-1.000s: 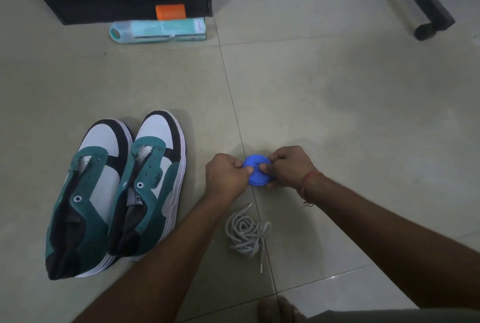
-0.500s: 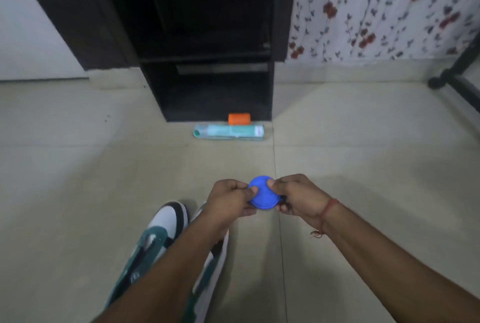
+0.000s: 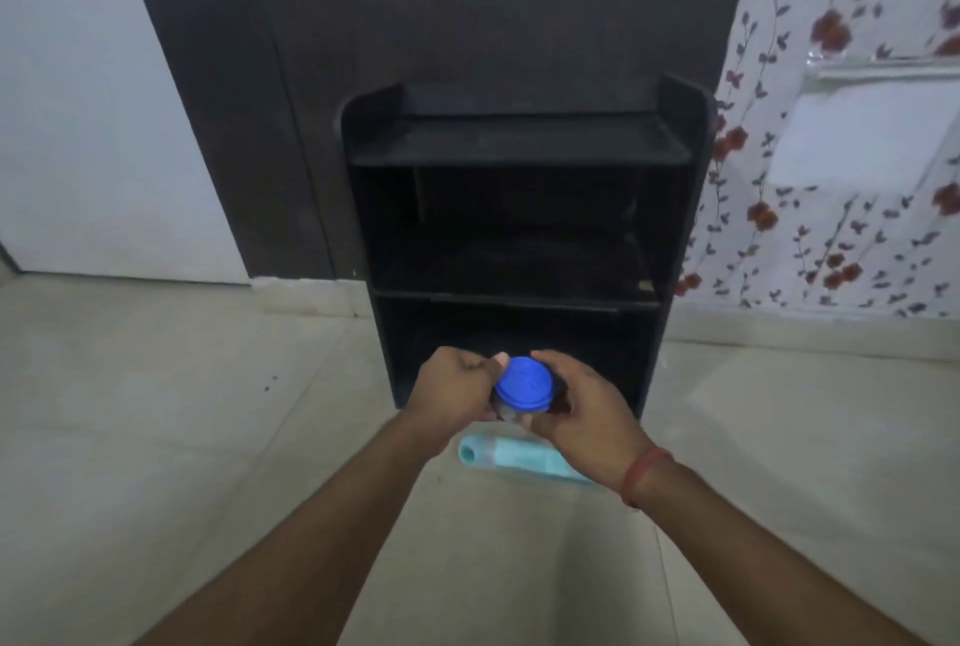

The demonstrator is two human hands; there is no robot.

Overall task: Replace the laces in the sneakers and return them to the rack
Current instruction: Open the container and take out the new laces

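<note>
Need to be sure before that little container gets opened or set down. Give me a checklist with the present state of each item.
1. Left hand grips the blue-lidded container: ok.
2. Right hand grips its other side: ok.
3. Blue lid seated on the container: ok, looks closed.
4. Contents of the container: cannot tell, body hidden by fingers.
5. Black rack top shelf free for placing: ok; lower shelves too dark, cannot tell.
6. Sneakers in view for lacing: not ok, none in frame.

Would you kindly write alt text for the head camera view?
Both hands, left hand and right hand, hold a small container with a blue lid before a black rack. A teal tube lies on the tiled floor below.
</note>
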